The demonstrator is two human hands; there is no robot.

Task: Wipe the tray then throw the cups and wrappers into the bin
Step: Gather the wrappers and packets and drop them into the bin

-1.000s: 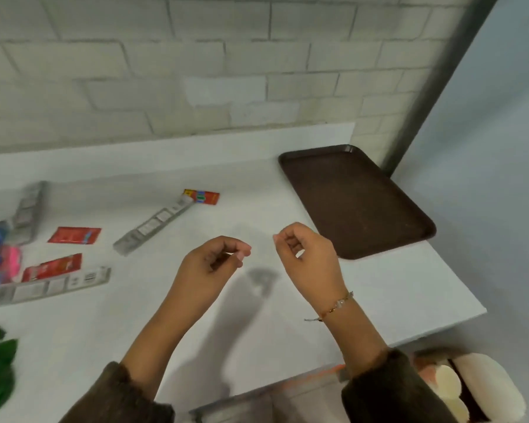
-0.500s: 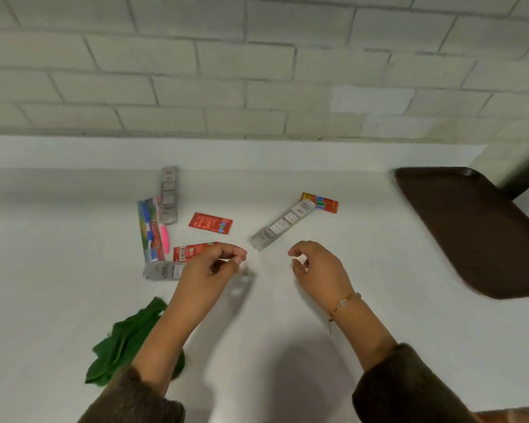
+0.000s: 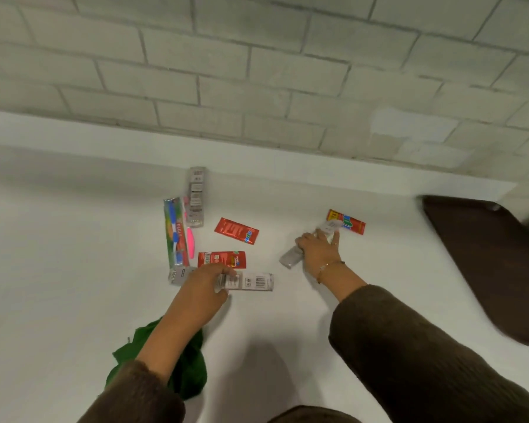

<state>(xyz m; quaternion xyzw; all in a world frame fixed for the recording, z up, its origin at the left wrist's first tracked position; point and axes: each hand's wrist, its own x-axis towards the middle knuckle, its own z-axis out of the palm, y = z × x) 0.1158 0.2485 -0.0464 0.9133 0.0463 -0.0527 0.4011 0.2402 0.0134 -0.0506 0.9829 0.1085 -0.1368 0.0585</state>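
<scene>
Left of the brown tray lie flat red wrappers. Our left hand grips a long silver wrapper — our right hand presses spread fingers on another silver strip; earlier both hovered empty.

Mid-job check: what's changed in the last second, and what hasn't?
Both hands, hovering a second ago, have reached forward and down. The left hand now grips the barcode strip; the right hand lies on the grey strip, hold unclear. The red sachets, green cloth and brown tray lie as before.
</scene>
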